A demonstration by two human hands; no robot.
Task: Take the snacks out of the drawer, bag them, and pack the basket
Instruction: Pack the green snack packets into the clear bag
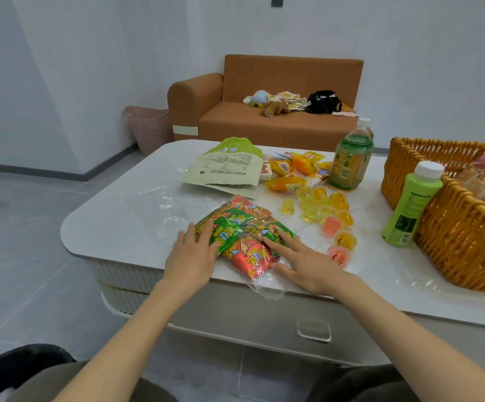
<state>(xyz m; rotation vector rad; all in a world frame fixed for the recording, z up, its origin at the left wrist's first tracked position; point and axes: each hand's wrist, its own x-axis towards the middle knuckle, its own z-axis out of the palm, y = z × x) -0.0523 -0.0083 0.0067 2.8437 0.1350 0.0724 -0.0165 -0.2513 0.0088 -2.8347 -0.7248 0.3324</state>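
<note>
Both hands lie flat on the bagged snacks at the near edge of the table [113, 216]. The snack packets [244, 227], green and red with orange print, sit in a loose heap inside a clear plastic bag [165, 207]. The bag's slack film spreads toward the table's left edge, and a crumpled bit hangs over the near edge.

Your left hand [190, 256] rests on the heap's left side. Its fingers are straight and close together, and the fingertips press a green packet. Your right hand [308, 265] rests on the right side with its fingers spread and straight. The index finger reaches across the film onto a packet, and the thumb lies beside the end of a red one. Neither hand curls round anything; both only press down, palms low, with the forearms coming in from the near side and angling toward each other.

Just right of your right hand a scatter of jelly cups [322, 210] runs from the near edge toward the table's middle. Beyond the heap lies a pale green pouch [223, 169], with orange wrapped sweets [287, 169] beside it and a tea bottle [351, 161] standing near the far edge. The wicker basket [461, 242] stands at the right edge, already holding some wrapped goods, and a green bottle [409, 207] leans against its wall. The drawer [235, 320] sits flush below the near edge.
</note>
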